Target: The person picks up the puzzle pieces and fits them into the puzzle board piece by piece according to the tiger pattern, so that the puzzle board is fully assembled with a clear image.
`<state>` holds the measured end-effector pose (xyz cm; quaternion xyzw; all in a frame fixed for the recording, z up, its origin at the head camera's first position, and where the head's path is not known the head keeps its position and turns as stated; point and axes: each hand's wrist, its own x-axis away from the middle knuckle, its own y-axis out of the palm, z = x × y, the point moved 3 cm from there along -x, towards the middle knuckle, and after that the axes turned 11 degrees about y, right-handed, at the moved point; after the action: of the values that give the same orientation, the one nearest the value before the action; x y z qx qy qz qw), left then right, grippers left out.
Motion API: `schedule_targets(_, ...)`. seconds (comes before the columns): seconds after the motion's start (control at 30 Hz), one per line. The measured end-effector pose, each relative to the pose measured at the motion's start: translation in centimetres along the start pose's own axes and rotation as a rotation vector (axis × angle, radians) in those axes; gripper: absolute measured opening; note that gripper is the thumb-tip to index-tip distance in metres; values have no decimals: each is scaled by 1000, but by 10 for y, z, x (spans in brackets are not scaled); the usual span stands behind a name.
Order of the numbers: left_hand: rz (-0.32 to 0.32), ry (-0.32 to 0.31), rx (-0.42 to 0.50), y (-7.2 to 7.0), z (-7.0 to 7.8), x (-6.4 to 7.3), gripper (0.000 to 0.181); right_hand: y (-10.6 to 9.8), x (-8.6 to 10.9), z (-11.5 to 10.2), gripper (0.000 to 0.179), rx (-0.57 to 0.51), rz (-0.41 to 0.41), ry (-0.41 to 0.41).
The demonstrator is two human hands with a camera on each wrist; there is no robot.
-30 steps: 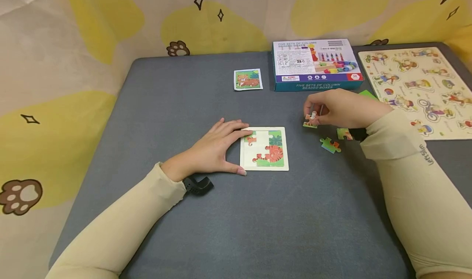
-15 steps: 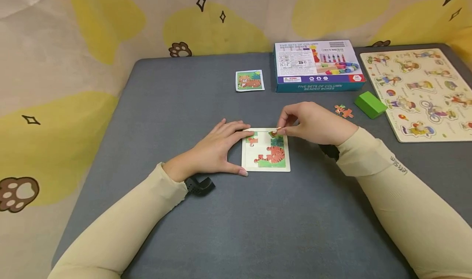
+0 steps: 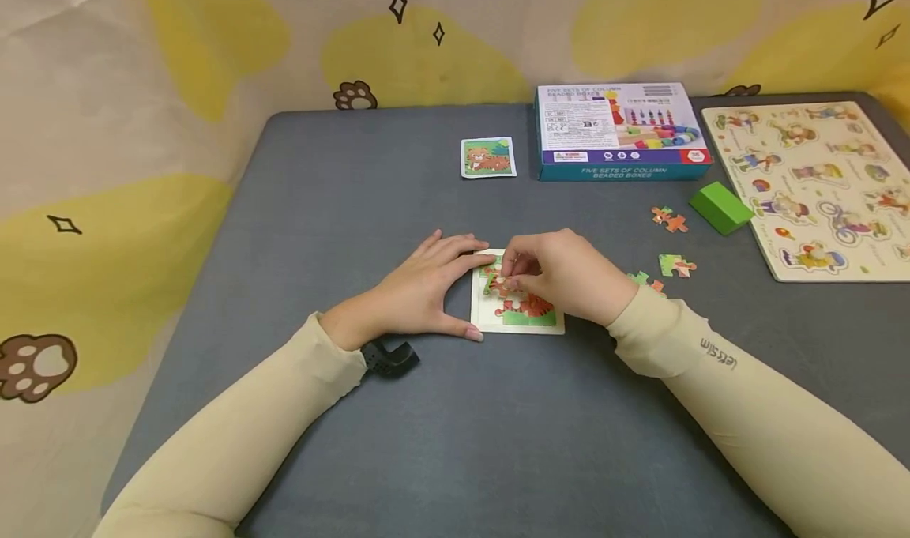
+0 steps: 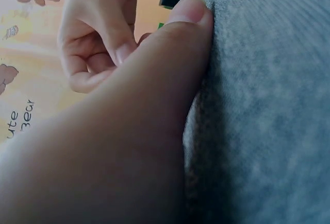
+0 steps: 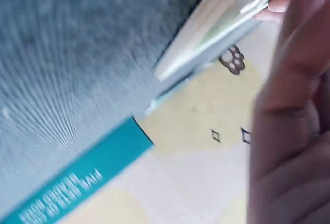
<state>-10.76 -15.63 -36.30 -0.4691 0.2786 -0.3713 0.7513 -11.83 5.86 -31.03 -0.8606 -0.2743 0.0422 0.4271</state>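
A small puzzle tray (image 3: 522,329) with a pale rim lies at the table's middle, partly filled with orange tiger and green pieces. My left hand (image 3: 412,293) lies with fingers spread at its left side, fingertips on the upper left rim and thumb at the lower left corner. Over the tray, my right hand (image 3: 569,277) pinches a puzzle piece (image 3: 497,286), orange with a green edge, between thumb and fingers. That hand hides the tray's upper right part. In the left wrist view, the left thumb (image 4: 175,33) stands in front of the right hand's curled fingers.
Loose puzzle pieces (image 3: 677,265) lie right of the tray, some partly behind the right wrist; joined-looking pieces (image 3: 670,219) sit farther back. Beyond are a green block (image 3: 721,208), a picture board (image 3: 817,190), a teal-edged box (image 3: 626,172) and a tiger picture card (image 3: 488,158).
My right hand has carried the pinched piece leftward from beside the loose pieces to over the tray. This uncovers the green block and loose pieces. The left hand stays at the tray.
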Motion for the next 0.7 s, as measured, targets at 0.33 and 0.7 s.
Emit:
schedule_targets(0.33, -2, 2, 13, -3, 3, -1, 105, 19, 1, -7, 12, 201, 185, -80)
schedule_targets(0.7, -5, 6, -7, 0, 0, 0, 105, 24, 19, -21, 19, 531, 250, -216)
